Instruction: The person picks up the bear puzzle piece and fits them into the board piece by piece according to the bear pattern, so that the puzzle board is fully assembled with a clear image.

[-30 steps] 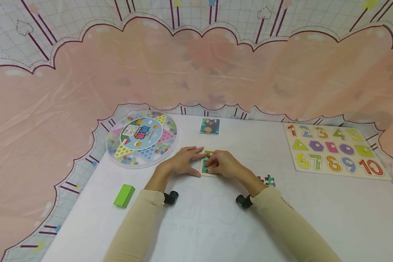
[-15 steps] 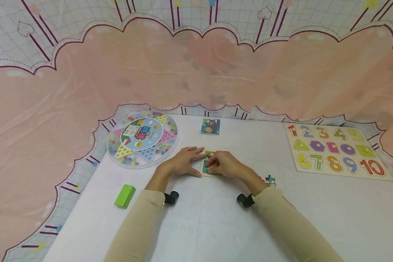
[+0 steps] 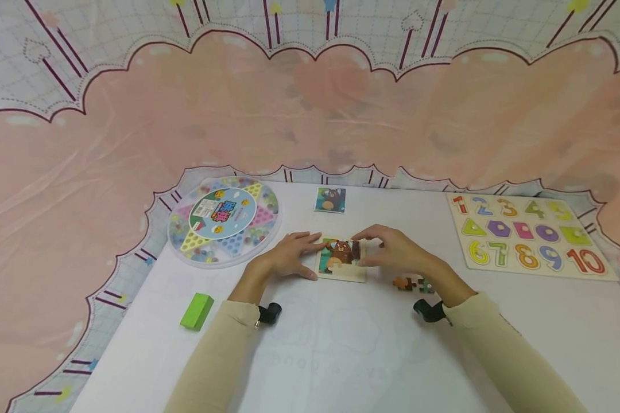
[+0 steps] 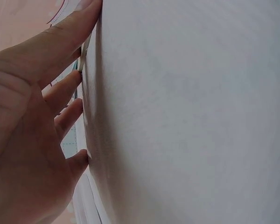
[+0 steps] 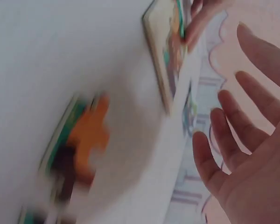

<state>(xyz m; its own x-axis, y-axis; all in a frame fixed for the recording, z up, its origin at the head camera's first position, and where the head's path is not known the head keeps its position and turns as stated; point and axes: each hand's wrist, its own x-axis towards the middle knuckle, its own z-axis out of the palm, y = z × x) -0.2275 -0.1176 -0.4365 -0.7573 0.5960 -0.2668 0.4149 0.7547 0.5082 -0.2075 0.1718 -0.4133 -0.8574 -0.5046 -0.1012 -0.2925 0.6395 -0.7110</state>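
A small wooden jigsaw board (image 3: 350,273) lies on the white table, partly filled with pieces that show a brown bear; its lower right part is bare wood. My left hand (image 3: 291,256) rests at the board's left edge, the index finger reaching onto it and the thumb by the near corner. Over the right edge hovers my right hand (image 3: 400,249); in the right wrist view its spread fingers (image 5: 228,109) hold nothing. Loose jigsaw pieces, an orange-brown one (image 3: 404,283) and a green one (image 3: 426,285), lie below the right hand and look blurred in the right wrist view.
A bear picture card (image 3: 330,199) lies behind the board. To the left are a round marble board game (image 3: 224,218) and a green block (image 3: 197,311). A wooden number board (image 3: 529,235) lies at the right. A patterned cloth (image 3: 289,115) rises behind the table.
My right hand has drawn back from the board to the right and its fingers have parted, uncovering the bear pieces. My left hand stays in place.
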